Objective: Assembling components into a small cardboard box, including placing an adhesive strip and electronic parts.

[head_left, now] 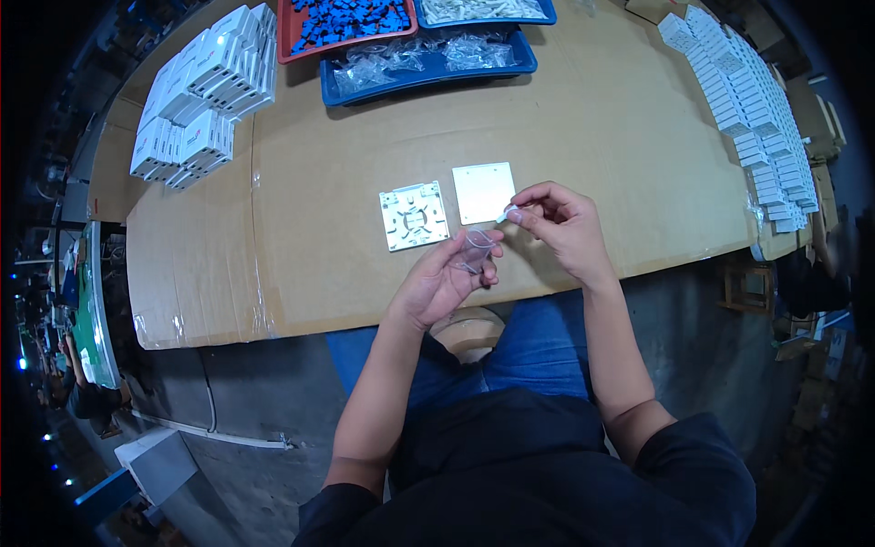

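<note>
My left hand [441,279], palm up, is closed on a small clear plastic bag [475,250] just above the table's near edge. Close to the bag's upper side, my right hand [567,230] pinches a small white piece [504,215] between thumb and fingers; its exact kind is too small to make out. Beyond my left hand lies a square white plastic base [416,217], with its moulded clips and guides facing up. A plain flat white square cover [483,191] lies to its right, with its lower right corner near my right fingertips.
Stacks of white boxes [205,82] stand at the far left of the cardboard-covered table [337,173]. More white stacks [752,123] line the right side. At the back are a red tray [285,36] of blue parts and blue trays [401,89] holding clear bags and white pieces.
</note>
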### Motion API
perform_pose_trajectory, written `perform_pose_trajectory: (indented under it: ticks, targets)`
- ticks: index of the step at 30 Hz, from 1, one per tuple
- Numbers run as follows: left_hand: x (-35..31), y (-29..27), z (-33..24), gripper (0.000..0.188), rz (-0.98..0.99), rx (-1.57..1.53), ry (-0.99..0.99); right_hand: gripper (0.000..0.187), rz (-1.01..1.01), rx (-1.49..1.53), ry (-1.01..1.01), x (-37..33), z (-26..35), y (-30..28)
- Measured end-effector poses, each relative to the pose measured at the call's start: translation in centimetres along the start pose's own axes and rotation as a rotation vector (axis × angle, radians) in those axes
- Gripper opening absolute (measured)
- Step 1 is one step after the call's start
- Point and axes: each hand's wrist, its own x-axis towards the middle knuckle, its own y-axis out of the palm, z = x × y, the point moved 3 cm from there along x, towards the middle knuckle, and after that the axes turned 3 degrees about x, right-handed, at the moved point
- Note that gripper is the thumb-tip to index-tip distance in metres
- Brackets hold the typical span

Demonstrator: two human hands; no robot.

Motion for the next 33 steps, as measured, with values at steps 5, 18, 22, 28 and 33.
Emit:
perform_pose_trajectory:
  ticks: [5, 18, 22, 28, 33]
  targets:
    - [0.2, 0.0, 0.3, 0.052, 0.03, 0.026, -0.002, 0.013, 0.222, -0.248, 0.087, -0.6, 2.1, 1.1]
    - [-0.5, 0.2, 0.0, 0.038, 0.026, 0.049, 0.034, 0.009, 0.642, -0.496, -0.127, 2.0, 3.5, 4.0]
    - [-0.2, 0.0, 0.1, 0.037, 0.055, 0.064, 0.029, 0.011, 0.775, -0.642, -0.003, 2.3, 3.4, 4.0]
    - [-0.2, 0.0, 0.1, 0.039, 0.058, 0.075, 0.022, 0.024, 0.934, -0.608, 0.044, 1.9, 3.2, 3.8]
    - [-0.2, 0.2, 0.1, 0.041, 0.097, 0.025, 0.04, 0.033, 0.882, -0.622, 0.05, 1.6, 3.5, 4.1]
